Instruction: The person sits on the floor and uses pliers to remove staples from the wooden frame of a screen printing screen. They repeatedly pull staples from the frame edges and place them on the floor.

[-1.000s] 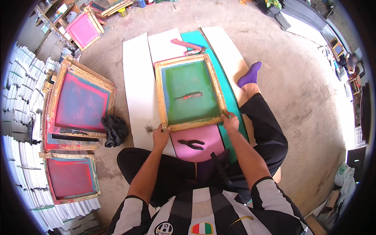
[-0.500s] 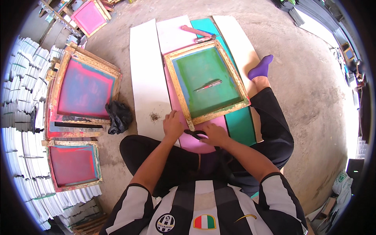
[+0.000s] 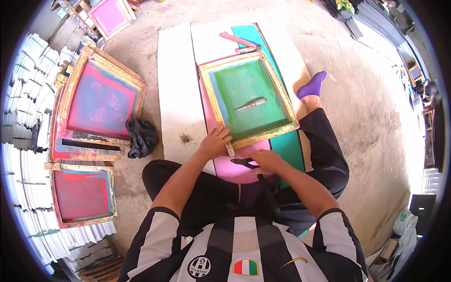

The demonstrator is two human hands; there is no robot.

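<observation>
A wooden screen-printing frame [image 3: 244,141] with green mesh lies on the board in front of me. My left hand [image 3: 217,142] grips its near left corner, fingers over the wooden rail. Just right of that corner, my right hand [image 3: 268,160] is closed on black-handled pliers [image 3: 240,161], whose jaws point left toward the end of the rail. A screwdriver [image 3: 252,104] with a clear handle rests on the green mesh. Beyond the frame's far edge lie another screwdriver-like tool [image 3: 248,49] and a hammer-like tool with a pinkish handle [image 3: 235,38].
White, pink and teal boards [image 3: 181,94] form the surface before me. On the left, more screen frames [image 3: 105,101] lean on stacks of white sheets [image 3: 28,160], beside a black plastic bag [image 3: 141,138]. My purple-socked foot [image 3: 312,86] rests at the right edge.
My left hand has moved up and right from the board onto the frame's corner. My right hand has shifted slightly right with the pliers, leaving their jaws more visible.
</observation>
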